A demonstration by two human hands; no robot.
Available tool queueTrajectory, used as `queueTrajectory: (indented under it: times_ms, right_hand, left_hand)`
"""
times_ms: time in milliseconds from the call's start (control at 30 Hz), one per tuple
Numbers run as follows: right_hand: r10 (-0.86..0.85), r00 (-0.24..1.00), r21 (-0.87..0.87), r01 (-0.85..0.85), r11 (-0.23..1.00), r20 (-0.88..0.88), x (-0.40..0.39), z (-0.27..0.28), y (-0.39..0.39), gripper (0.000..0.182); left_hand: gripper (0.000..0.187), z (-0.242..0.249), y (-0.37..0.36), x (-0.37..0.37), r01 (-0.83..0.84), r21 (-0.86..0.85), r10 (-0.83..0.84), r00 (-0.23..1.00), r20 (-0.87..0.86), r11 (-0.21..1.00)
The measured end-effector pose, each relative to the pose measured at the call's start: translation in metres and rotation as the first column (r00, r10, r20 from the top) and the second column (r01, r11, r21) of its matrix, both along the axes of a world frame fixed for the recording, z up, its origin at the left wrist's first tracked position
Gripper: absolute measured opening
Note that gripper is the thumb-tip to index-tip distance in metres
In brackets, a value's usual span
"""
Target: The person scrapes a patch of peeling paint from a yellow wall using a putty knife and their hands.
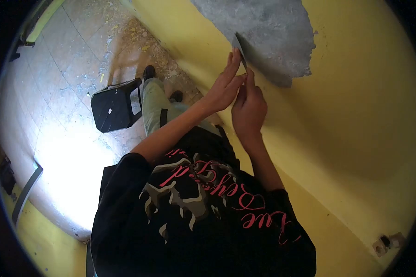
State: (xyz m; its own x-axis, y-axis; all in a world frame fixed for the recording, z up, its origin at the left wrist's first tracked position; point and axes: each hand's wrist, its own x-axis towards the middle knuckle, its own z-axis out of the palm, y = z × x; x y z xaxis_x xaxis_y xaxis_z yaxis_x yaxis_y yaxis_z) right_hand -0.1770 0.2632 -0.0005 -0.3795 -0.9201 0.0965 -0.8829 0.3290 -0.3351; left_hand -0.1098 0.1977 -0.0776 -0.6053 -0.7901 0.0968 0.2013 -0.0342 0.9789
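A thin, flat scraper blade (240,50) is held up against the yellow wall (346,120), at the lower edge of a bare grey patch (272,37). My right hand (250,108) is closed around the lower end of the scraper, whose handle is hidden. My left hand (223,90) meets it from the left, its fingers lying along the blade and pinching it near my right thumb. Ragged paint edges border the grey patch on its right side.
A black step stool (111,110) stands on the tiled floor (55,69) at left, beside my legs. Paint flakes and debris (159,60) lie along the wall's foot. A bright light washes over the floor. Wall sockets (381,245) sit at lower right.
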Motion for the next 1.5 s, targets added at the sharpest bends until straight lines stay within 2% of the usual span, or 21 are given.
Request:
queueTrajectory:
  times_ms: [67,100,167,267,367,467,500,567,600,667,733,800,867,967,1033,1100,1167,1267,1333,1433,1500]
  right_hand:
    - [0.04,0.999,-0.01,-0.04,0.999,0.005,-0.006,0.01,0.005,0.048]
    - [0.066,0.998,-0.003,-0.066,0.998,0.024,-0.006,0.012,0.009,0.048]
    - [0.023,1.0,0.036,-0.023,0.999,-0.002,0.003,0.001,0.007,0.049]
    - [-0.025,0.996,0.07,0.031,0.997,-0.091,0.002,0.0,-0.001,0.051]
    - [0.051,0.999,0.095,-0.052,0.994,0.01,-0.001,0.009,0.01,0.052]
    - [-0.002,0.998,0.115,0.01,0.993,-0.067,0.009,-0.002,0.003,0.053]
    - [-0.003,0.997,0.105,0.011,0.994,-0.071,0.005,0.002,0.003,0.053]
    - [0.046,0.998,0.084,-0.048,0.995,0.034,0.0,0.01,0.007,0.05]
    - [0.04,0.998,0.085,-0.043,0.995,0.039,0.006,0.005,0.002,0.05]
    - [-0.084,0.996,0.03,0.084,0.996,-0.004,0.018,-0.006,-0.011,0.048]
    - [-0.053,0.998,0.019,0.053,0.998,0.032,0.005,-0.005,0.001,0.048]
    - [-0.042,0.996,0.029,0.04,0.999,0.079,0.005,-0.008,0.008,0.047]
    - [-0.086,0.996,0.041,0.086,0.995,0.002,0.007,-0.01,0.001,0.048]
    - [0.015,0.997,0.022,-0.016,1.0,0.075,0.005,-0.011,0.003,0.052]
    - [0.001,0.997,0.036,-0.004,0.999,0.081,-0.001,0.002,0.004,0.052]
    - [-0.016,0.996,0.064,0.01,0.998,0.084,0.002,0.001,0.007,0.052]
    - [-0.048,0.998,0.09,0.051,0.995,-0.036,0.007,-0.012,-0.008,0.052]
    - [0.064,0.997,-0.026,-0.062,0.998,0.052,-0.007,0.0,0.01,0.051]
    - [0.011,0.999,0.021,-0.012,1.0,0.047,-0.003,-0.003,0.0,0.051]
    - [-0.044,0.999,0.06,0.043,0.997,0.017,-0.003,-0.004,-0.003,0.05]
    - [0.065,0.995,-0.001,-0.065,0.998,0.072,-0.008,0.006,0.006,0.051]
  left_hand:
    - [0.067,-0.003,-0.007,-0.003,-0.063,-0.012,0.063,0.998,-0.018,0.998]
    - [0.066,0.002,-0.007,0.002,-0.02,-0.009,0.02,1.0,-0.018,1.0]
    - [0.065,-0.002,-0.001,0.006,0.037,0.011,-0.037,0.999,-0.014,0.999]
    - [0.065,-0.008,-0.009,-0.001,-0.037,-0.035,0.038,0.999,0.009,0.999]
    - [0.065,-0.005,0.001,0.007,0.033,0.046,-0.033,0.999,-0.012,0.998]
    - [0.065,-0.007,-0.001,-0.001,-0.028,0.064,0.034,0.995,-0.094,0.998]
    - [0.065,-0.006,-0.002,0.003,-0.016,0.058,0.019,0.998,-0.053,0.998]
    - [0.065,-0.012,-0.003,0.005,0.011,0.062,-0.011,1.0,0.0,0.998]
    - [0.065,-0.022,-0.006,0.0,-0.004,0.002,0.004,1.0,-0.026,1.0]
    - [0.066,-0.023,-0.001,-0.001,-0.013,-0.051,0.01,0.998,-0.058,0.999]
    - [0.065,-0.01,-0.006,0.005,-0.027,0.072,0.03,0.998,-0.052,0.997]
    - [0.066,-0.005,-0.004,0.005,0.007,0.074,-0.004,0.999,-0.038,0.997]
    - [0.066,-0.006,-0.001,0.004,0.025,0.08,-0.022,0.999,-0.035,0.996]
    - [0.066,-0.007,-0.009,0.003,-0.029,0.052,0.03,0.999,-0.023,0.998]
    - [0.065,-0.001,-0.007,0.011,0.039,0.038,-0.04,0.999,0.028,0.999]
    - [0.065,-0.004,-0.008,0.006,0.024,0.089,-0.025,1.0,0.01,0.996]
    - [0.064,-0.003,-0.01,0.003,0.0,0.119,0.003,1.0,-0.027,0.993]
    - [0.063,-0.005,-0.009,0.008,-0.003,0.079,0.002,1.0,0.014,0.997]
    - [0.063,-0.005,-0.004,0.003,0.013,0.081,-0.008,0.999,-0.054,0.997]
    - [0.064,-0.008,-0.009,0.002,-0.038,0.088,0.042,0.998,-0.045,0.995]
    - [0.064,-0.005,-0.007,0.002,-0.012,0.091,0.017,0.998,-0.06,0.996]
